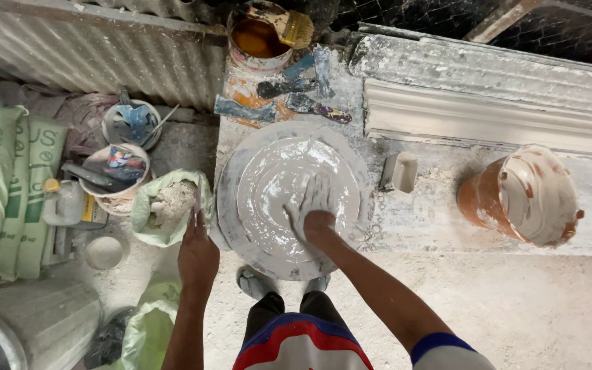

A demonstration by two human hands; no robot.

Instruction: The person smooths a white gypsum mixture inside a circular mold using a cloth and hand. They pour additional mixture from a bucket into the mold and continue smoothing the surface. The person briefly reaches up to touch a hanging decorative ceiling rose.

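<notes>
At the frame's centre, the right hand (314, 202) presses flat, fingers spread, into wet white plaster in the round mould (294, 199) on the desk (433, 212). The left hand (196, 250), grip loosely open and empty, hovers beside the green powder bag (166, 205) at left.

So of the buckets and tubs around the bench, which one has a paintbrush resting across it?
The tub with orange-brown liquid at the top of the bench: a wide brush lies across its rim. The orange bucket on the right is plaster-smeared, with no brush.

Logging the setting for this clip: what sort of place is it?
Probably a plaster-casting workshop. The right hand spreads wet white plaster in a round mould, a long white cornice moulding lies on the bench, and green sacks sit at left.
</notes>
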